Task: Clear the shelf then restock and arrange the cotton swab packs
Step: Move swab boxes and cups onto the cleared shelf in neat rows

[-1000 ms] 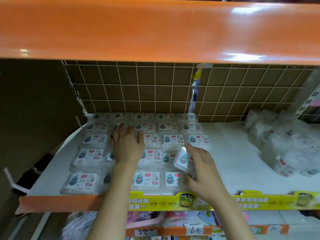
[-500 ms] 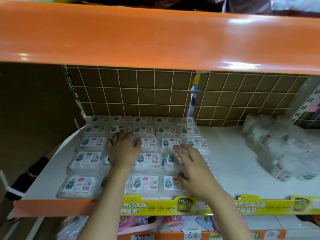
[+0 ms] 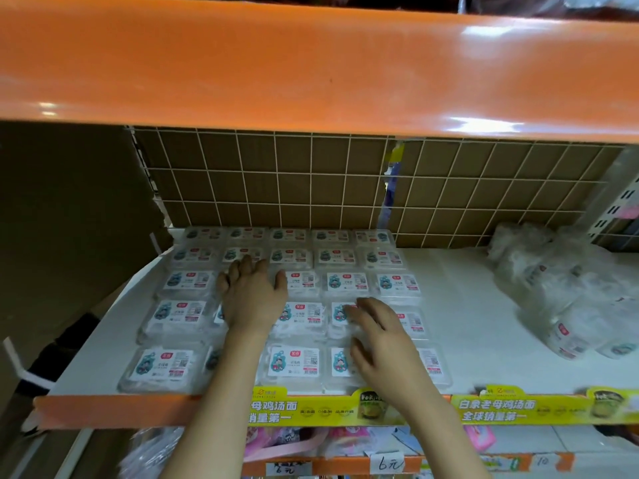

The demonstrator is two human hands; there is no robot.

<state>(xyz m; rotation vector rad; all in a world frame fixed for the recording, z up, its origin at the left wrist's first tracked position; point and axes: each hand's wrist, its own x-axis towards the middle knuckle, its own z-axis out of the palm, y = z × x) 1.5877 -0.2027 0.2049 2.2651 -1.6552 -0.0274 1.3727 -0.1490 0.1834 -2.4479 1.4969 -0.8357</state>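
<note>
Both hands, left hand point(image 3: 254, 297) and right hand point(image 3: 377, 344), are pressing spread fingers onto the clear plastic cotton swab packs point(image 3: 294, 363); beside this nearly finished grid, a clear-wrapped bundle of packs point(image 3: 567, 295) is waiting.

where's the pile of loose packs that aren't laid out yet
In the head view the pile of loose packs sits at the right end of the white shelf, against the wire grid back, apart from the tidy rows under the hands.

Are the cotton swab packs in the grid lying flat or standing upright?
Flat. The cotton swab packs lie label-up in rows on the shelf, with both hands resting on them.
</note>
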